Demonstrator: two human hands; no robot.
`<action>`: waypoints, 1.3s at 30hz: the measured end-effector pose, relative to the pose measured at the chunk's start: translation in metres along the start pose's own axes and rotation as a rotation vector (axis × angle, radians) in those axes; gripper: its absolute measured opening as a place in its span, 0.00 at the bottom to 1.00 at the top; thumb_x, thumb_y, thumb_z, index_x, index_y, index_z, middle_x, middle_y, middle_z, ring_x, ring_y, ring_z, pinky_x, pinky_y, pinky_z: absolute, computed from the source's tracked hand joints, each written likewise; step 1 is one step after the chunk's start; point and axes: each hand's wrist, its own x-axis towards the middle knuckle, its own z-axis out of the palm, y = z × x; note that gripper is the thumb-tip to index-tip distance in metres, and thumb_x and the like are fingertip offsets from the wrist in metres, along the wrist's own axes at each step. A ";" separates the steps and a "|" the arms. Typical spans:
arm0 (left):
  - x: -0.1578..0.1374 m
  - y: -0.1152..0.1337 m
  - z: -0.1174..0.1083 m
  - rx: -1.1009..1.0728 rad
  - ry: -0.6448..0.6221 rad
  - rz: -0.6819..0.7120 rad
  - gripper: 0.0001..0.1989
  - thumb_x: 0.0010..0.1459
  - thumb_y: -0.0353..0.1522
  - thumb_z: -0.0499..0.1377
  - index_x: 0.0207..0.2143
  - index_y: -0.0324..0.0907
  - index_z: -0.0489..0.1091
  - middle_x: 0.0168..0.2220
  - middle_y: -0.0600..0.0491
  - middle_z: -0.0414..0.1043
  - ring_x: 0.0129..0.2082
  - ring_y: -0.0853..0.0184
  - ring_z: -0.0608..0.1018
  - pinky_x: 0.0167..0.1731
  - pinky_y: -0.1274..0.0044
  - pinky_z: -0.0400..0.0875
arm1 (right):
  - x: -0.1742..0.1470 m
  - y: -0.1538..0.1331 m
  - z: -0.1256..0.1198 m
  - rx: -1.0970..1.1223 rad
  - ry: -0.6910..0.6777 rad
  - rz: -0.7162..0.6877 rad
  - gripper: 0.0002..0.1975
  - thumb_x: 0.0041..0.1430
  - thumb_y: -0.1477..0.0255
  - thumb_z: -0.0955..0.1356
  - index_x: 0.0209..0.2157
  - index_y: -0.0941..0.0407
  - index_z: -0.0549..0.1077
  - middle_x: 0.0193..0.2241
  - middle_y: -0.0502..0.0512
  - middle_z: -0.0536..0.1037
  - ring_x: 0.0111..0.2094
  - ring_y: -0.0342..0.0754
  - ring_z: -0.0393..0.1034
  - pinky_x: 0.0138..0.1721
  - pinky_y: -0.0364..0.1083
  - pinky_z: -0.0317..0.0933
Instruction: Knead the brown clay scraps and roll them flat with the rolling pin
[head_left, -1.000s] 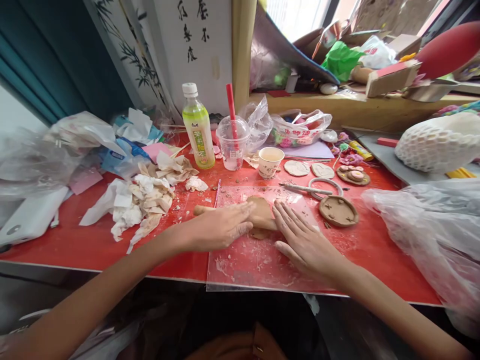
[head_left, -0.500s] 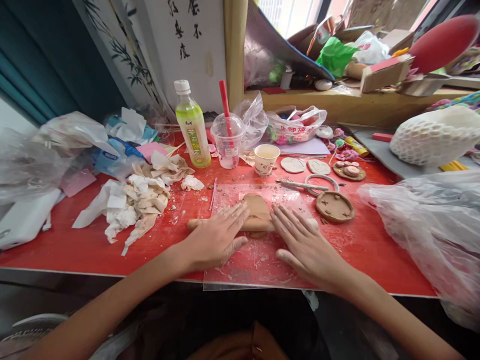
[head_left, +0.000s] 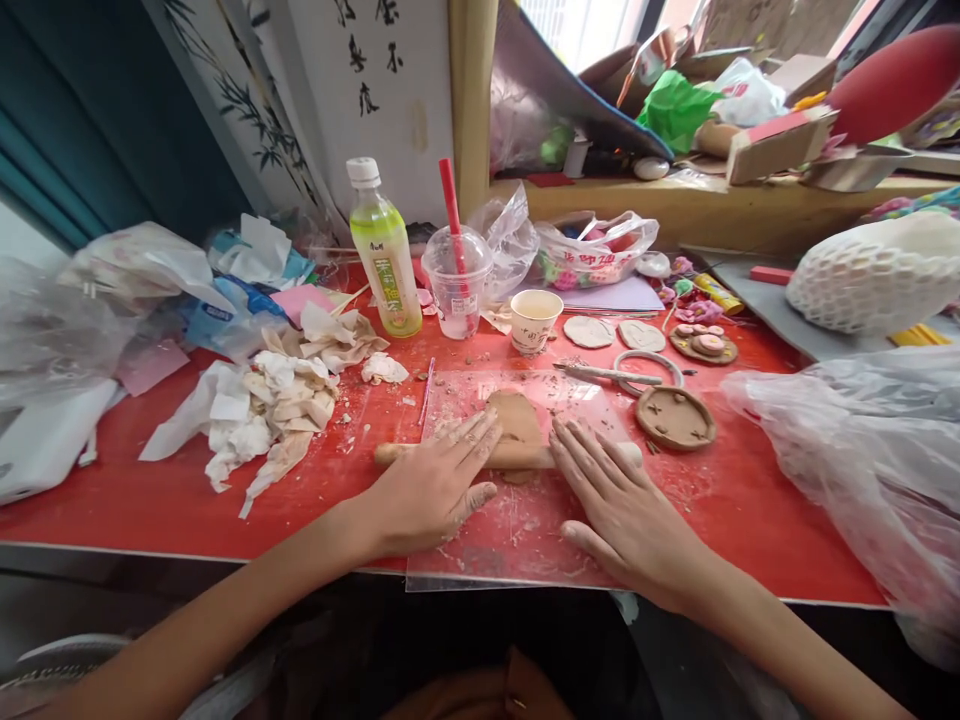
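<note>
A wooden rolling pin (head_left: 517,457) lies crosswise over a flattened piece of brown clay (head_left: 514,416) on a clear plastic sheet (head_left: 495,545). My left hand (head_left: 435,480) rests flat on the pin's left part, fingers stretched out. On its right part lies my right hand (head_left: 611,495), also flat with the fingers extended and the thumb apart. Clay residue marks both hands. Most of the clay shows beyond the pin, with a small edge on the near side. Right of the sheet sits a round clay dish (head_left: 676,418) with a raised rim.
Crumpled tissues (head_left: 274,410) are heaped on the left. Behind the clay stand a drink bottle (head_left: 384,250), a plastic cup (head_left: 457,285) with a red straw and a paper cup (head_left: 535,320). A clay-smeared tool (head_left: 607,374) lies across a ring (head_left: 651,368). Plastic bags (head_left: 847,440) cover the right side.
The view has shifted slightly. Both hands stay flat on the rolling pin, which sits slightly nearer me against the clay, so a little more clay shows beyond it.
</note>
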 end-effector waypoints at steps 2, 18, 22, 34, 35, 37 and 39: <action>0.003 -0.002 0.001 0.007 -0.001 -0.005 0.29 0.65 0.42 0.36 0.63 0.35 0.44 0.65 0.44 0.42 0.65 0.64 0.47 0.61 0.71 0.46 | 0.003 0.002 0.000 -0.005 0.002 0.001 0.40 0.62 0.53 0.54 0.64 0.62 0.30 0.64 0.61 0.42 0.65 0.52 0.32 0.62 0.55 0.40; 0.047 -0.035 0.005 0.200 0.151 -0.111 0.29 0.65 0.40 0.37 0.62 0.30 0.47 0.64 0.41 0.45 0.65 0.61 0.48 0.63 0.67 0.45 | 0.055 0.031 0.013 -0.059 0.046 0.104 0.37 0.63 0.53 0.51 0.64 0.65 0.40 0.64 0.65 0.43 0.65 0.54 0.31 0.63 0.58 0.34; 0.017 -0.007 0.010 0.149 0.144 -0.109 0.29 0.65 0.42 0.39 0.62 0.31 0.49 0.63 0.41 0.48 0.64 0.60 0.52 0.61 0.67 0.51 | 0.019 0.009 0.006 -0.056 0.041 0.035 0.39 0.62 0.52 0.52 0.64 0.66 0.40 0.64 0.64 0.43 0.65 0.53 0.32 0.63 0.57 0.37; 0.006 -0.006 0.006 0.129 0.074 -0.031 0.29 0.65 0.42 0.38 0.63 0.33 0.46 0.64 0.43 0.45 0.65 0.61 0.49 0.61 0.69 0.49 | 0.004 0.002 -0.002 -0.074 0.027 -0.012 0.38 0.62 0.53 0.53 0.64 0.66 0.42 0.64 0.63 0.45 0.65 0.52 0.33 0.63 0.56 0.38; 0.016 -0.015 0.006 0.137 0.087 -0.051 0.30 0.65 0.42 0.37 0.63 0.32 0.45 0.65 0.43 0.43 0.65 0.62 0.48 0.62 0.69 0.47 | 0.015 0.009 0.001 -0.070 0.027 0.022 0.38 0.62 0.53 0.52 0.63 0.67 0.42 0.64 0.64 0.45 0.65 0.53 0.33 0.63 0.57 0.36; 0.039 -0.033 0.007 0.175 0.118 -0.095 0.29 0.65 0.41 0.36 0.62 0.30 0.46 0.64 0.42 0.44 0.65 0.61 0.48 0.62 0.67 0.45 | 0.041 0.022 0.006 -0.061 0.031 0.099 0.38 0.63 0.53 0.50 0.63 0.68 0.44 0.64 0.65 0.45 0.65 0.53 0.33 0.63 0.58 0.35; 0.059 -0.050 0.006 0.223 0.153 -0.130 0.29 0.65 0.40 0.36 0.61 0.29 0.49 0.64 0.41 0.46 0.65 0.61 0.48 0.63 0.67 0.44 | 0.064 0.035 0.012 -0.054 0.028 0.147 0.38 0.63 0.53 0.49 0.63 0.68 0.44 0.64 0.65 0.44 0.65 0.53 0.33 0.63 0.57 0.35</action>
